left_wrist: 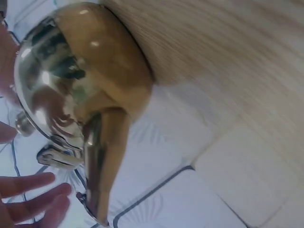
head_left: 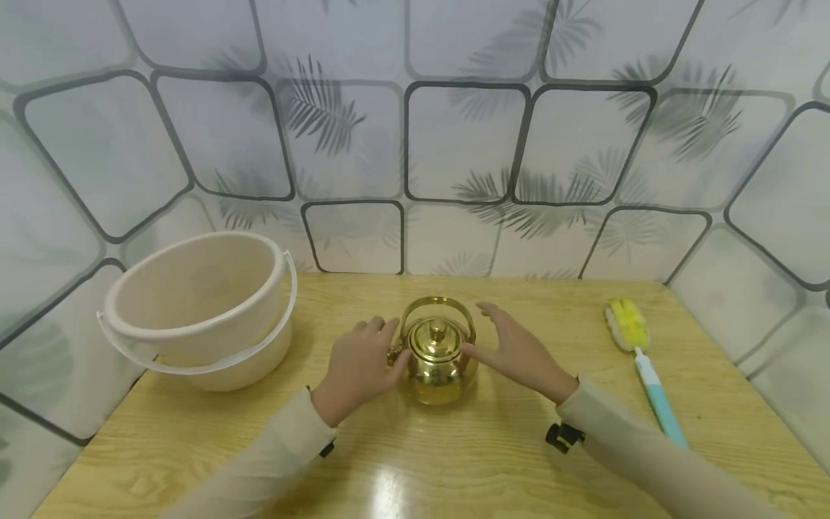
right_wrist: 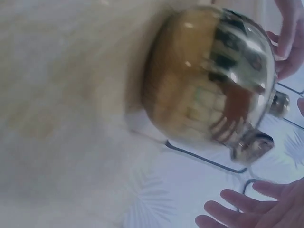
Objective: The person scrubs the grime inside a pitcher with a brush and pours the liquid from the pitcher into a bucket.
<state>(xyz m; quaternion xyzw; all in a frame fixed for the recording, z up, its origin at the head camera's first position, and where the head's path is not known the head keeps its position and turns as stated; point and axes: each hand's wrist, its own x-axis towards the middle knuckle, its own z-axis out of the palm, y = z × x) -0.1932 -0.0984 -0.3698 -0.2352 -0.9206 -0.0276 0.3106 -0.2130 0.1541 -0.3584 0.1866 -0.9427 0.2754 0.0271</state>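
Observation:
A shiny gold-coloured kettle [head_left: 436,375] stands upright on the wooden table, its lid on and its arched handle [head_left: 437,301] raised. Its spout [left_wrist: 102,164] points out on the left side. Close to that spout is my left hand [head_left: 362,367], palm down, fingers extended and thumb near the kettle's body. Over on the kettle's right, my right hand [head_left: 519,357] is spread, its thumb tip beside the lid. In the right wrist view the fingers [right_wrist: 237,216] lie apart from the metal. Whether either thumb touches the kettle is hard to tell.
A large white bucket [head_left: 194,330] with a bail handle stands on the left of the table [head_left: 415,468]. A brush [head_left: 648,371] with a yellow-and-white head and teal handle lies at the right. Patterned wall covering [head_left: 467,144] rises behind the table.

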